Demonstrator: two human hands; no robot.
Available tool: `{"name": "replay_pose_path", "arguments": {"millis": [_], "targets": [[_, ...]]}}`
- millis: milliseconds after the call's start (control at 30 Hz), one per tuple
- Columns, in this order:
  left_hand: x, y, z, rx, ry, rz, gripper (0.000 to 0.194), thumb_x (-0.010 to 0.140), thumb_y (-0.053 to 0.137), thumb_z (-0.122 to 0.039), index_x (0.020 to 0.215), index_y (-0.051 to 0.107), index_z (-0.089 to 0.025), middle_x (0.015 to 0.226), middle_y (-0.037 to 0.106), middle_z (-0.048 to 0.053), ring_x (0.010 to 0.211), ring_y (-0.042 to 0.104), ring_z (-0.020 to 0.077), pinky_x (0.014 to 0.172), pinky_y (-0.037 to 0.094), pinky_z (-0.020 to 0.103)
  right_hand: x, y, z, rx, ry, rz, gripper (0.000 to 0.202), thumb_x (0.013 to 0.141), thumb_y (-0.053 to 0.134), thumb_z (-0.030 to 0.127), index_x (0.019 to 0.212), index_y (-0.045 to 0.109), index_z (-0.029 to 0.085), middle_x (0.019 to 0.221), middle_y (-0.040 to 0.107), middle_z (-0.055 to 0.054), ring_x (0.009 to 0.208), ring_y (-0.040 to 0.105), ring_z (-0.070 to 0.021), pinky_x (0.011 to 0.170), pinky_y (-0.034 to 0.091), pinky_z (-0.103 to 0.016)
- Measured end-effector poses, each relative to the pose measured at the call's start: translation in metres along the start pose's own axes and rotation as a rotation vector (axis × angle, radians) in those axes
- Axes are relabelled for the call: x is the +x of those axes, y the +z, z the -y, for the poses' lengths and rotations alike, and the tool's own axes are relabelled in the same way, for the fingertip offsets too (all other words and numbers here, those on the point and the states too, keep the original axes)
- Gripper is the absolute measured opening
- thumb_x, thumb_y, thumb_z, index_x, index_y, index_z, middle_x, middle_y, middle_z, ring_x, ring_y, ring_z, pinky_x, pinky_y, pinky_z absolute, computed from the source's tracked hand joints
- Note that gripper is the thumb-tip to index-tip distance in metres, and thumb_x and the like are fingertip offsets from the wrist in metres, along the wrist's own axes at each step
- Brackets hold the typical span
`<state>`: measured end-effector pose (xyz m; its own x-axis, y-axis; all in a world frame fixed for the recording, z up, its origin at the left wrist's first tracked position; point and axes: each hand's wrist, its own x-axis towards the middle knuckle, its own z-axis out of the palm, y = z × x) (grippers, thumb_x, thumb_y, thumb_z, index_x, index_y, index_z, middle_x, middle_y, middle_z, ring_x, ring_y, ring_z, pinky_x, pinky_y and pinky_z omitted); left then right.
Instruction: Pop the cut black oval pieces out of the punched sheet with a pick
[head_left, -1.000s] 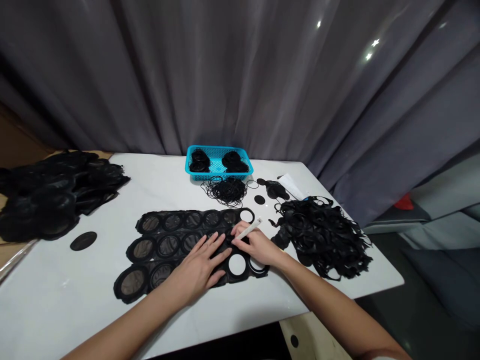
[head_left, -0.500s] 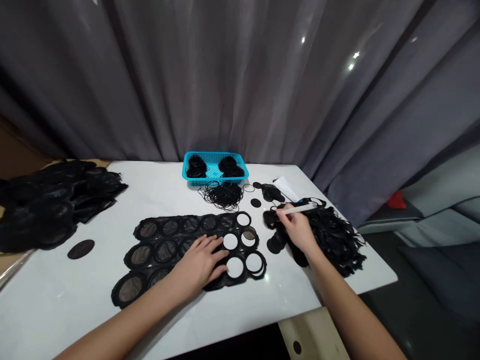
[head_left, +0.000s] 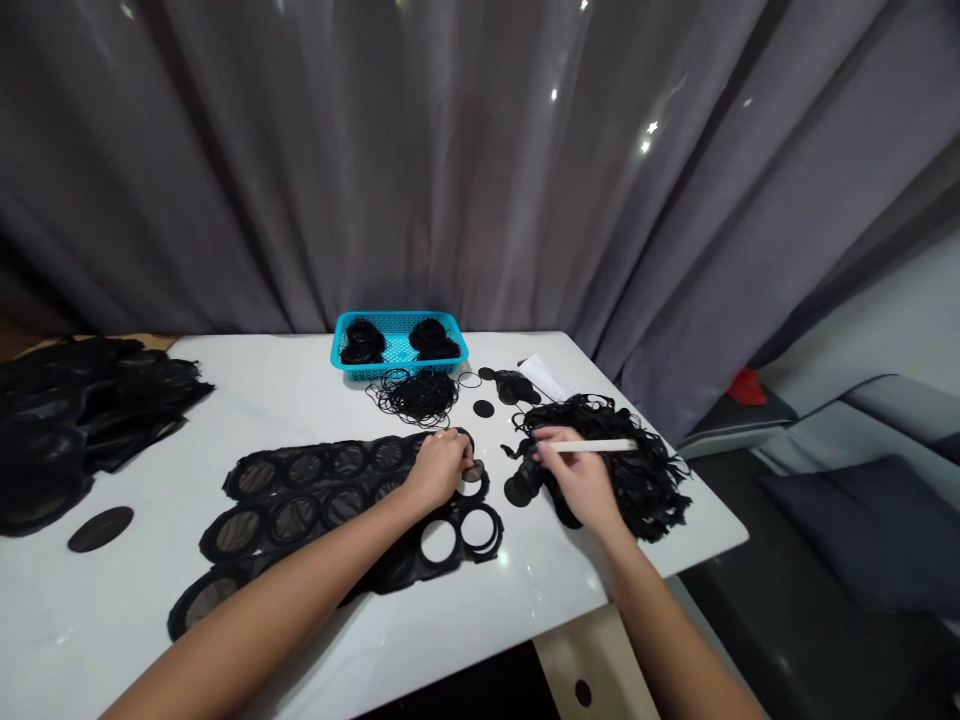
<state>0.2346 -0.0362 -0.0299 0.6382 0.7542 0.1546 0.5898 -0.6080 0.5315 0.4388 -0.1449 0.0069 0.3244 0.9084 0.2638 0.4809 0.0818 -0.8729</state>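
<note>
The black mesh sheet (head_left: 315,490) of ringed circles lies flat on the white bench (head_left: 300,390), reaching from the near left edge toward the middle, with several circles at its right end cut out so the bench shows through. The left hand (head_left: 439,465) rests on that right end, its fingers (head_left: 459,452) curled together and pinching a small dark disc at the sheet's edge. The right hand (head_left: 577,478) sits just right of the sheet, its fingers closed around a thin white stick (head_left: 596,446) that points right over the heap of black ring scraps (head_left: 626,460); black cut discs (head_left: 521,482) lie just under this hand. Farther back stand a blue basket (head_left: 397,345) holding black pieces, a tangle of thin black rings (head_left: 414,393) before it, and a lone disc (head_left: 484,408). A pile of black sheets (head_left: 67,420) and one oval disc (head_left: 100,528) lie far left.
</note>
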Motion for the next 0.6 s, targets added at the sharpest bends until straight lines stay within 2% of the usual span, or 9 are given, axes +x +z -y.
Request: {"name": "replay_pose_path", "arguments": {"millis": [100,167,233,333,433,467,533,600], "targets": [[-0.003,-0.005,-0.006,-0.120,0.008,-0.032,0.013,0.084,0.059,-0.006,0.080,0.061,-0.018,0.084,0.066,0.005,0.084,0.063,0.0219,0.076,0.048,0.033,-0.011,0.030,0.002,0.378,0.262,0.266,0.032,0.085,0.066,0.049,0.088,0.064,0.017,0.117,0.068,-0.014,0.082,0.070,-0.0208,0.072,0.055,-0.035],[-0.007,-0.009,-0.014,-0.205,0.025,-0.042,0.014,0.085,0.057,-0.006,0.088,0.061,-0.019,0.085,0.068,0.003,0.081,0.065,0.0188,0.073,0.050,0.029,-0.015,0.044,0.003,0.531,0.347,0.338,0.035,0.082,0.071,0.051,0.089,0.065,0.017,0.116,0.069,-0.014,0.087,0.071,-0.0220,0.073,0.057,-0.035],[-0.015,-0.013,-0.021,-0.276,0.049,-0.041,0.017,0.087,0.053,-0.007,0.097,0.060,-0.020,0.087,0.070,0.002,0.081,0.067,0.0168,0.074,0.052,0.027,-0.017,0.048,0.003,0.599,0.357,0.343,0.036,0.081,0.073,0.051,0.090,0.066,0.017,0.112,0.071,-0.013,0.095,0.071,-0.0233,0.083,0.057,-0.037],[-0.033,-0.025,-0.022,-0.326,0.077,-0.035,0.021,0.091,0.049,-0.011,0.106,0.059,-0.021,0.096,0.071,0.003,0.088,0.068,0.0169,0.078,0.054,0.028,-0.014,0.029,-0.002,0.548,0.305,0.250,0.036,0.083,0.071,0.052,0.091,0.067,0.017,0.107,0.073,-0.012,0.104,0.070,-0.0251,0.095,0.055,-0.041],[-0.061,-0.038,-0.005,-0.293,0.086,-0.015,0.019,0.092,0.050,-0.016,0.106,0.062,-0.022,0.103,0.070,0.004,0.095,0.068,0.0199,0.084,0.055,0.033,-0.007,-0.010,-0.011,0.261,0.258,0.082,0.035,0.084,0.068,0.054,0.090,0.065,0.019,0.101,0.074,-0.012,0.095,0.073,-0.0272,0.088,0.057,-0.043],[-0.071,-0.042,0.004,-0.250,0.082,-0.015,0.021,0.093,0.050,-0.018,0.110,0.062,-0.022,0.109,0.069,0.006,0.100,0.067,0.0225,0.089,0.054,0.037,-0.005,-0.022,-0.013,0.127,0.246,0.027,0.035,0.084,0.067,0.054,0.091,0.065,0.020,0.098,0.074,-0.012,0.087,0.073,-0.0273,0.082,0.058,-0.043],[-0.089,-0.044,0.024,0.011,0.101,-0.027,0.025,0.095,0.051,-0.022,0.117,0.062,-0.021,0.127,0.064,0.011,0.116,0.063,0.0285,0.098,0.051,0.046,0.000,-0.038,-0.012,-0.111,0.161,-0.080,0.031,0.086,0.062,0.051,0.090,0.066,0.021,0.100,0.073,-0.013,0.076,0.071,-0.0261,0.075,0.057,-0.043],[-0.104,-0.042,0.040,0.192,0.120,-0.033,0.032,0.097,0.053,-0.028,0.127,0.060,-0.019,0.143,0.055,0.015,0.134,0.051,0.0330,0.107,0.044,0.052,0.004,-0.036,-0.003,-0.261,-0.004,-0.147,0.027,0.090,0.057,0.046,0.084,0.065,0.021,0.106,0.071,-0.013,0.081,0.069,-0.0256,0.076,0.055,-0.041]]}}
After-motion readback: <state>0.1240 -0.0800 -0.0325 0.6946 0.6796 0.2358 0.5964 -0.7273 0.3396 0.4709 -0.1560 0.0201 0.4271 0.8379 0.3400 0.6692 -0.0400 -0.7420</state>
